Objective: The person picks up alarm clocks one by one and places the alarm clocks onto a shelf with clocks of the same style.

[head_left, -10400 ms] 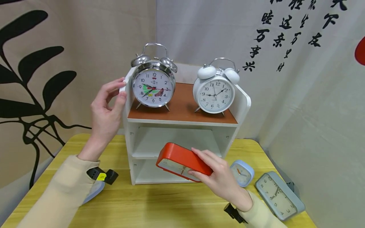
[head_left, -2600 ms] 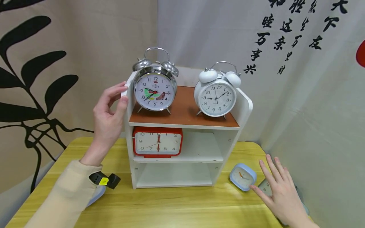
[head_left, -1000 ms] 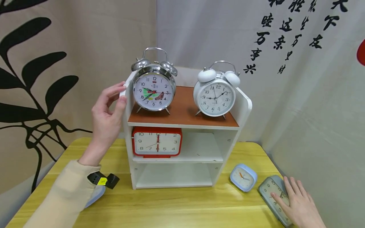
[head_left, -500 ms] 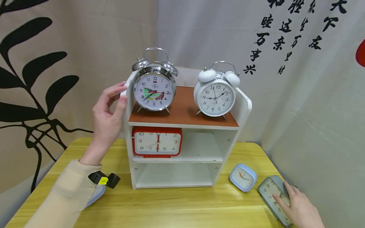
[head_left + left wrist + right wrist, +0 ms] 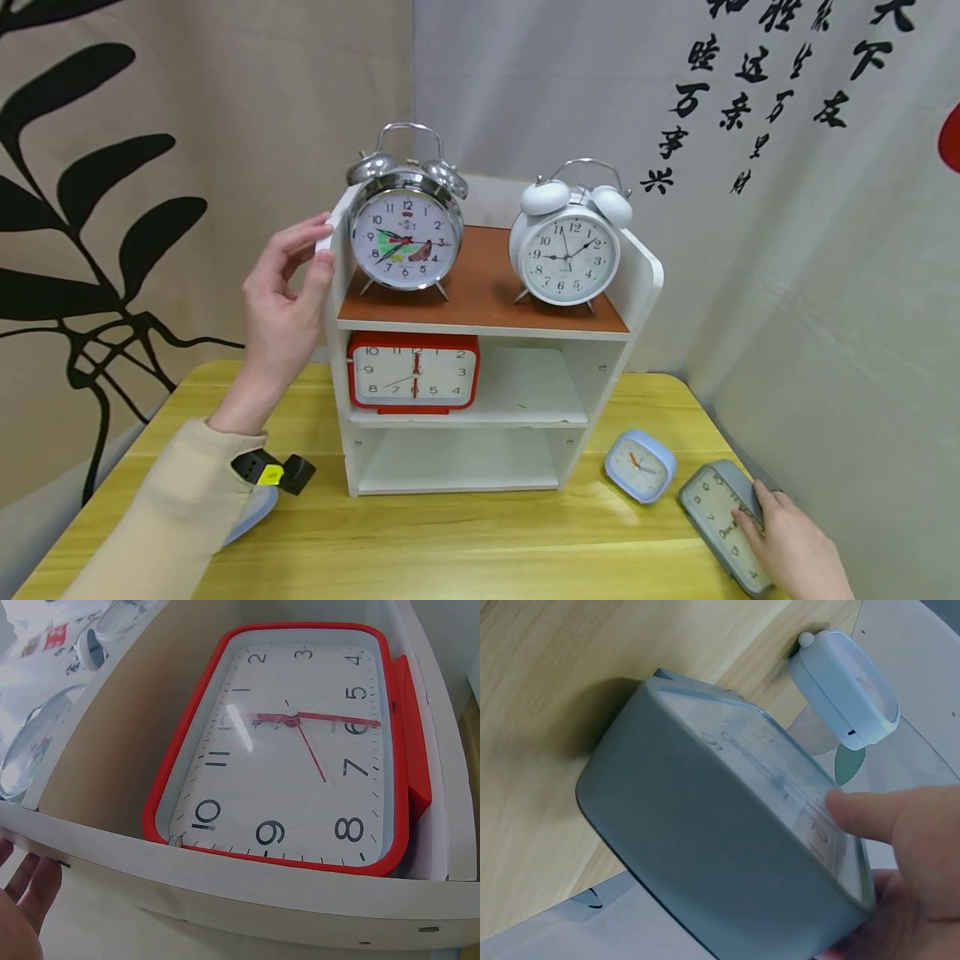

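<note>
My left hand [image 5: 285,292] pinches the left side panel of a white shelf unit [image 5: 480,327], fingertips and thumb at its upper edge. At the right, my right hand [image 5: 797,542] grips a grey-green rectangular clock [image 5: 722,517] lying tilted on the table. In the right wrist view its thumb presses the clock's face [image 5: 780,780], while the other fingers go behind the body, partly hidden. A red rectangular clock [image 5: 414,372] stands at the left of the middle shelf. On the brown top stand a silver twin-bell alarm clock [image 5: 406,233] and a white twin-bell alarm clock [image 5: 567,250].
A small light-blue clock [image 5: 641,467] lies on the wooden table [image 5: 480,550] between the shelf unit and the grey-green clock. Part of a pale blue object [image 5: 253,512] shows under the left forearm. A fabric backdrop [image 5: 795,292] rises behind and at the right.
The red clock went from my right hand onto the middle shelf. My right hand then moved right, spread over the grey-green clock, and closed its grip there. The left hand stayed put.
</note>
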`<state>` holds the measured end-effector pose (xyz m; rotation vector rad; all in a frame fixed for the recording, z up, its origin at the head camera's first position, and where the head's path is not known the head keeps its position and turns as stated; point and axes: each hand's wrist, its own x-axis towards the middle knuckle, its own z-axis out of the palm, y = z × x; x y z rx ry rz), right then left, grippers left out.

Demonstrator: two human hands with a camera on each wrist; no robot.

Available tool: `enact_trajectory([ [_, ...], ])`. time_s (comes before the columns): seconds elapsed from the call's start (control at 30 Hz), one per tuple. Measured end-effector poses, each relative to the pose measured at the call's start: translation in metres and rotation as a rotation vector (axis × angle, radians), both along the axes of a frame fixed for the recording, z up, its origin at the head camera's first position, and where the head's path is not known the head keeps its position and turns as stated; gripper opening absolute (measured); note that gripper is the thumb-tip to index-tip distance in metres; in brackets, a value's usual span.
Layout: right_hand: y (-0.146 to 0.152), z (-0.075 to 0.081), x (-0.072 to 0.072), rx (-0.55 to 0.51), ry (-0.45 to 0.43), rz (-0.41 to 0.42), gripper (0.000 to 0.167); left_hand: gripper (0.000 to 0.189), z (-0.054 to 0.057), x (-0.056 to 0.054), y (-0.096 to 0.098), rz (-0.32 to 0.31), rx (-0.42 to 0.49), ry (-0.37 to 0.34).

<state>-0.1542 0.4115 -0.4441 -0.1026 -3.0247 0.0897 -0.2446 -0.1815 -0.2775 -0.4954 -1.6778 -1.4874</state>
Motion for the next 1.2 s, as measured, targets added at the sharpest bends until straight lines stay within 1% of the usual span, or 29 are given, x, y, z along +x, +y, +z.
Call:
enact_trajectory([
  [0.23, -0.001, 0.001, -0.001, -0.004, 0.012, 0.010, 0.065, 0.032, 0.001, 0.000, 0.000, -0.019, 0.028, 0.009],
  [0.4, -0.001, 0.003, -0.001, -0.024, 0.014, 0.021, 0.063, 0.033, 0.001, 0.000, 0.000, -0.013, 0.020, 0.007],
  [0.6, -0.002, 0.005, -0.001, -0.038, 0.005, 0.028, 0.065, 0.032, 0.001, 0.000, 0.000, -0.012, 0.015, 0.005],
  [0.83, -0.001, 0.008, 0.001, -0.051, -0.046, 0.017, 0.068, 0.032, 0.000, -0.001, 0.001, -0.019, 0.021, 0.003],
  [0.9, -0.001, 0.009, 0.002, -0.053, -0.036, 0.025, 0.068, 0.032, 0.000, -0.001, 0.002, -0.015, 0.022, -0.005],
  [1.03, -0.002, 0.014, 0.006, -0.052, 0.029, 0.042, 0.067, 0.032, 0.000, 0.000, 0.001, -0.002, 0.016, -0.017],
  [1.2, -0.005, 0.024, 0.012, -0.045, 0.061, 0.049, 0.066, 0.032, 0.000, 0.000, 0.001, 0.004, 0.007, -0.019],
])
